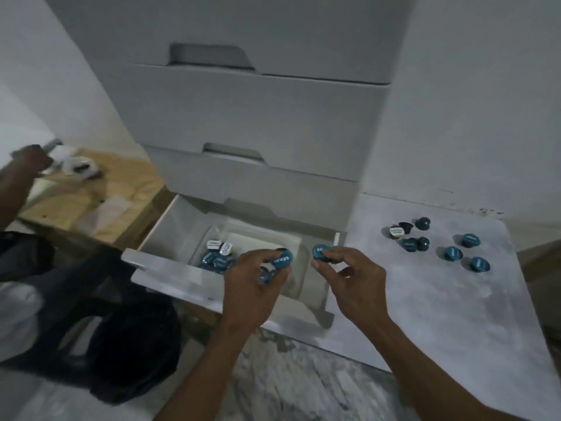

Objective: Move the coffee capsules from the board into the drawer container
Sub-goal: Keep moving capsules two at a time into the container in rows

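The bottom drawer [170, 232] of a white drawer unit is pulled open, and a clear container [291, 241] inside it holds several teal and white coffee capsules [217, 258]. My left hand [255, 287] hovers over the drawer, shut on teal capsules [281, 259]; one shows at the fingertips and more sit lower in the palm. Just right of it, my right hand [349, 281] pinches one teal capsule [320, 252] above the drawer's right edge. Several more capsules [452, 253] lie scattered on the pale marbled board [425, 299] at the right.
Closed upper drawers [243, 117] rise behind the open one. Another person's hand [28, 161] holds something white over a wooden board [100, 189] at the far left. A dark bag or cloth [121, 329] lies on the floor at the lower left.
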